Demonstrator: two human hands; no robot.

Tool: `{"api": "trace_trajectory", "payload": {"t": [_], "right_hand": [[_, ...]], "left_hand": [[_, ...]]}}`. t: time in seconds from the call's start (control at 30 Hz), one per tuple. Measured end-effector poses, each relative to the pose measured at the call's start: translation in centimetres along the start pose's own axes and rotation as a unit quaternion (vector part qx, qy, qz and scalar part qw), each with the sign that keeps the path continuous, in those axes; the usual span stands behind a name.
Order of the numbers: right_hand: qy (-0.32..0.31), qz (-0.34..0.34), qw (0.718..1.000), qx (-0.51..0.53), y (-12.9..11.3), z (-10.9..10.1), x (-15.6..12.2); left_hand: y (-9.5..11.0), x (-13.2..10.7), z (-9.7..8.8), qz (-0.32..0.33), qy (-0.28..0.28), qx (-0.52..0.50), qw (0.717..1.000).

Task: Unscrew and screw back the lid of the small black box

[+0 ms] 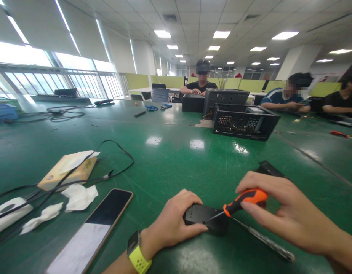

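My left hand (pixel 178 215), with a yellow-strapped watch (pixel 138 253) at the wrist, grips one end of a small black box-like device (pixel 203 214) on the green table. Its exact kind I cannot make out. In my right hand (pixel 290 209) is an orange and black screwdriver (pixel 247 199), pinched by the handle between thumb and fingers. The shaft slants down to the left, and its tip meets the device's top near my left thumb. A thin metal strip (pixel 267 241) lies beside the device, under the right hand. Behind that hand sits a dark flat piece (pixel 271 168), partly covered.
A large phone (pixel 93 232), crumpled tissues (pixel 80 197), a tissue pack (pixel 70 171) and black cables (pixel 119 173) lie on the left. Black computer cases (pixel 244 121) stand farther back. Another screwdriver (pixel 340 134) rests at the right. Several people sit across the table.
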State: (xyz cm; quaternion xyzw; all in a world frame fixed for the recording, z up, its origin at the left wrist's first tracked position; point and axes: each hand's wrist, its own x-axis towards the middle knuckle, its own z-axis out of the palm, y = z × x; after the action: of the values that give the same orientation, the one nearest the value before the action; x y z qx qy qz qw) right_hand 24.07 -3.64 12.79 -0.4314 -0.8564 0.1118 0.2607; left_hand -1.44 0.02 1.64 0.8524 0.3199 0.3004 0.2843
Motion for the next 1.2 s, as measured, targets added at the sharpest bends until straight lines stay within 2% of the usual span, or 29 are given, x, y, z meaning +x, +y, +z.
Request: {"api": "trace_trajectory", "payload": {"t": [0.13,0.27,0.4,0.5,0.63,0.73,0.9,0.97,1.03,1.2], "right_hand": [[0.002,-0.015,0.999,-0.033,-0.5,-0.3,-0.3],[0.013,0.006,0.999,-0.046,0.0,-0.7,-0.7],[0.056,0.111,0.991,-0.054,3.1,0.4,-2.9],[0.029,0.184,0.98,-0.066,6.4,2.7,-5.7],[-0.004,0.198,0.978,-0.061,8.9,4.9,-8.4],[-0.009,0.184,0.98,-0.072,8.4,4.6,-8.9],[-0.158,0.213,0.963,-0.051,6.2,3.8,-9.2],[-0.195,0.219,0.955,-0.035,5.9,3.6,-9.5],[-0.201,0.218,0.955,-0.012,5.9,3.3,-9.7],[-0.162,0.182,0.97,0.014,5.4,3.2,-9.0]], "left_hand": [[0.0,0.0,0.0,-0.004,-0.001,0.002,1.0],[0.0,0.0,-0.1,0.002,-0.001,0.008,1.0],[0.1,0.1,-0.3,0.015,0.002,0.03,0.999],[0.1,0.2,-0.5,0.035,0.002,0.056,0.998],[-0.1,0.2,-0.3,0.051,0.008,0.079,0.995],[-0.2,0.2,-0.2,0.053,0.013,0.081,0.995],[-0.1,0.2,-0.2,0.058,0.014,0.08,0.995],[-0.1,0.3,-0.2,0.055,0.013,0.083,0.995],[0.0,0.3,-0.2,0.049,0.013,0.087,0.995],[0.0,0.3,-0.1,0.046,0.008,0.081,0.996]]}}
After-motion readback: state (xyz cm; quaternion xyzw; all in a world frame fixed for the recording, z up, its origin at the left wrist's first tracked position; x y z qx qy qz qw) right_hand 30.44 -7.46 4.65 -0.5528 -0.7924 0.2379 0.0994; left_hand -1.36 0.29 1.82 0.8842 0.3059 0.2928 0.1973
